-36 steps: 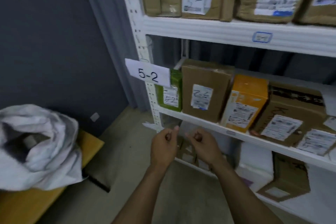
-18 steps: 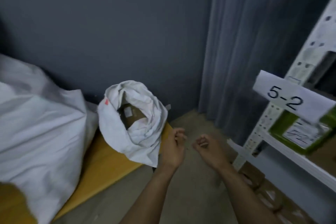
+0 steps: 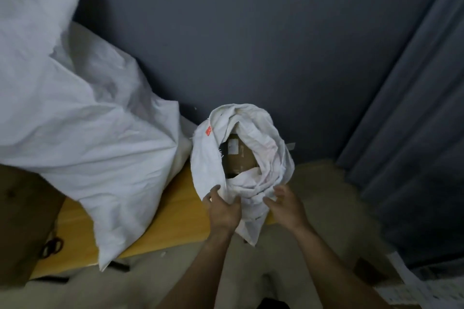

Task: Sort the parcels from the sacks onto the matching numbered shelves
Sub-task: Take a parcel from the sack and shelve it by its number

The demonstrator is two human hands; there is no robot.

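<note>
A small white sack (image 3: 261, 158) with its rim rolled down sits on a low yellow platform (image 3: 175, 223). Inside its mouth lies a brown cardboard parcel (image 3: 239, 158) with a white label. My left hand (image 3: 223, 211) touches the sack's near rim, thumb and fingers spread on the cloth. My right hand (image 3: 286, 206) hovers at the rim's right side with relaxed, slightly bent fingers, holding nothing. A large full white sack (image 3: 82, 138) stands to the left on the same platform. The shelves are out of view except for a white corner (image 3: 411, 283) at the lower right.
A dark grey wall (image 3: 251, 32) rises behind the sacks and a grey curtain (image 3: 414, 133) hangs at the right. A brown cardboard box (image 3: 22, 223) stands at the left edge. Beige floor (image 3: 326, 208) lies between platform and curtain.
My view has swung left from the shelf labelled 5-2 to the sacks. Both hands have moved forward from mid-air to the small sack's rim, and their fingers have opened.
</note>
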